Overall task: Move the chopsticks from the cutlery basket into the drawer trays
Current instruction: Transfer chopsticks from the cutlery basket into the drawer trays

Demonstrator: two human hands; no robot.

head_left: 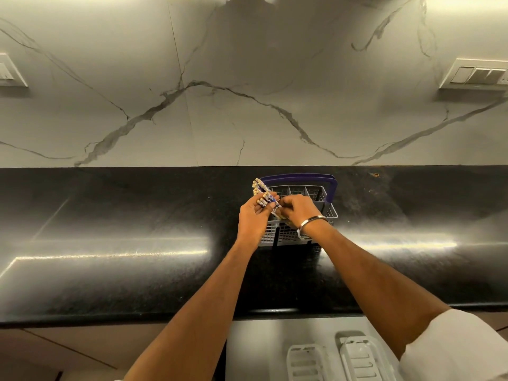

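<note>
- The chopsticks (263, 194) are gathered in a bundle above the left end of the cutlery basket (299, 229), their patterned ends fanned up and away from the person; none lies in a tray yet, as far as can be seen.
- The left hand (254, 218) is closed around the bundle, fingers wrapped over it.
- The right hand (298, 209), with a metal bangle (309, 224) at the wrist, is pinched on the bundle's lower part just over the basket; I cannot tell whether it is adding 1 more stick or only steadying the bundle.
- The basket stands on the black countertop (110, 243); its visible compartments on the right look empty.
- Below the counter edge, 2 white drawer trays (357, 358) show and appear empty.
- Judgement: collecting is nearly done; carrying down and placing in the trays is all still left.
</note>
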